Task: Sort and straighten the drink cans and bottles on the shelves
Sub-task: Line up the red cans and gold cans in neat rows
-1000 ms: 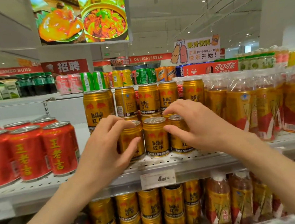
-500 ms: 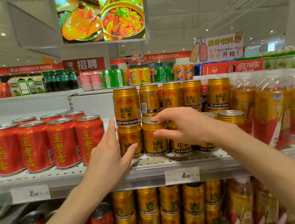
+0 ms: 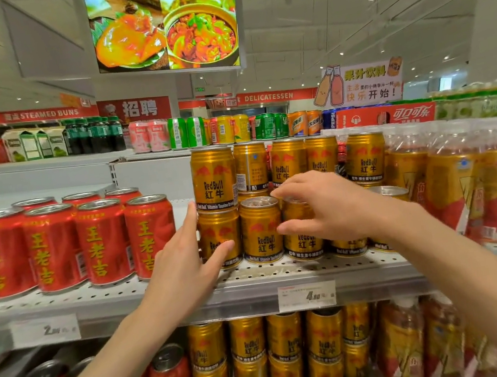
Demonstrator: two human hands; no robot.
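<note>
On the middle shelf (image 3: 254,286) her right hand (image 3: 330,208) pinches a front-row gold can (image 3: 301,232) while the left hand (image 3: 187,261), fingers straight, steadies the corner can (image 3: 219,240), and a careless nudge there could topple the can stacked above (image 3: 213,177).

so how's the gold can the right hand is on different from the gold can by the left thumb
The can under the right hand has nothing stacked on it, and its label is turned off-center. The can by the left hand thumb carries a second can and has straight fingers alongside, not a curled grip. Both are gold Red Bull cans upright on the same shelf.
</note>
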